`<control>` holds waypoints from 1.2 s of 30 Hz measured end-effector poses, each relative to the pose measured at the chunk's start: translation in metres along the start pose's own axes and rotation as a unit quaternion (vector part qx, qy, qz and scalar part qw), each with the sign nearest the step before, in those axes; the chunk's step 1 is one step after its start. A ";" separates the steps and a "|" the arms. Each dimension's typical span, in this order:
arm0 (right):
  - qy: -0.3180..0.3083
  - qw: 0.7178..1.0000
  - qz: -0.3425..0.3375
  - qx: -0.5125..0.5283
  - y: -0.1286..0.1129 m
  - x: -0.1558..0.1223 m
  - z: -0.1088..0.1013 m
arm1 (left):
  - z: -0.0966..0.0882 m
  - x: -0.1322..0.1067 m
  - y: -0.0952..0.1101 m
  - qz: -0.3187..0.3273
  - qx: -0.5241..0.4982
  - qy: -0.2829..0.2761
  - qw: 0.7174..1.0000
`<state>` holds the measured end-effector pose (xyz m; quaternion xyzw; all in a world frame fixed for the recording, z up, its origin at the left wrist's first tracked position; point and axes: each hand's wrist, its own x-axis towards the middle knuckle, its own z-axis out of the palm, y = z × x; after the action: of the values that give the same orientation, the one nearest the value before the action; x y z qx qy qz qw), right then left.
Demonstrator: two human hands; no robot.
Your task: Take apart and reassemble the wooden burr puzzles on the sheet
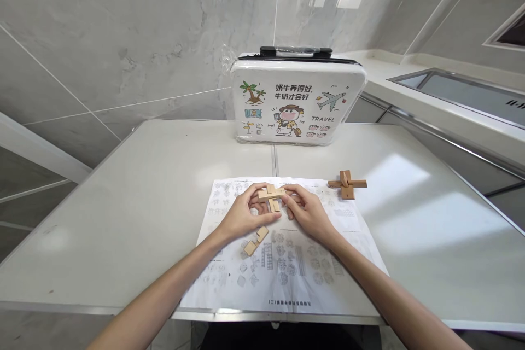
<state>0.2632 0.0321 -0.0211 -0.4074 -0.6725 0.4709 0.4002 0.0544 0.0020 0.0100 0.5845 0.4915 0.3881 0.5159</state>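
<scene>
Between both hands I hold a partly joined wooden block puzzle (pixel 271 197) of pale notched bars, just above a printed instruction sheet (pixel 283 262). My left hand (pixel 241 216) grips its left side with curled fingers. My right hand (pixel 305 210) pinches its right end. A single loose notched wooden piece (pixel 256 240) lies on the sheet just below my left hand. A finished cross-shaped wooden puzzle (pixel 346 184) stands on the table to the right of the sheet, apart from both hands.
The white table (pixel 135 202) has a seam down its middle. A white case with cartoon prints and a black handle (pixel 297 98) stands upright at the far edge. Grey marble wall behind; a ledge and window frame (pixel 459 93) at the right.
</scene>
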 end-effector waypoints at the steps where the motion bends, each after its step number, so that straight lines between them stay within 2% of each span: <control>1: 0.001 1.000 0.000 0.001 0.000 0.000 0.000 | 0.000 0.000 0.000 0.002 0.004 0.000 1.000; 8: 0.005 1.000 0.009 0.005 -0.002 0.000 0.001 | 0.000 0.002 -0.002 -0.006 -0.029 0.006 1.000; 12: 0.059 0.998 -0.003 -0.011 -0.004 -0.001 0.001 | -0.001 0.007 -0.008 -0.010 -0.100 0.046 0.994; 14: 0.066 0.997 -0.021 -0.038 -0.006 -0.002 0.001 | -0.001 0.009 -0.009 -0.017 -0.137 0.067 0.988; 16: 0.025 0.996 -0.050 -0.065 -0.009 -0.004 0.000 | -0.002 0.010 -0.009 -0.026 -0.161 0.084 0.983; 18: -0.046 0.991 -0.090 -0.091 -0.011 -0.005 0.001 | -0.004 0.010 -0.008 -0.030 -0.170 0.099 0.980; 22: -0.167 0.960 -0.179 -0.138 -0.010 -0.009 0.005 | -0.004 0.010 -0.009 -0.021 -0.174 0.103 0.979; 26: -0.190 0.938 -0.228 -0.181 -0.006 -0.011 0.009 | -0.002 0.011 -0.012 -0.010 -0.176 0.096 0.980; 29: -0.185 0.943 -0.217 -0.172 -0.007 -0.011 0.009 | -0.001 0.010 -0.014 -0.006 -0.151 0.091 0.984; 31: -0.177 0.954 -0.182 -0.157 -0.009 -0.009 0.007 | -0.001 0.010 -0.015 0.000 -0.126 0.097 0.987; 36: -0.096 0.975 -0.095 -0.176 -0.008 -0.005 -0.002 | -0.001 0.009 -0.014 0.017 -0.071 0.138 0.988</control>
<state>0.2653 0.0263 -0.0133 -0.3582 -0.8159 0.3417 0.2986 0.0533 0.0109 -0.0043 0.4959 0.5192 0.5076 0.4763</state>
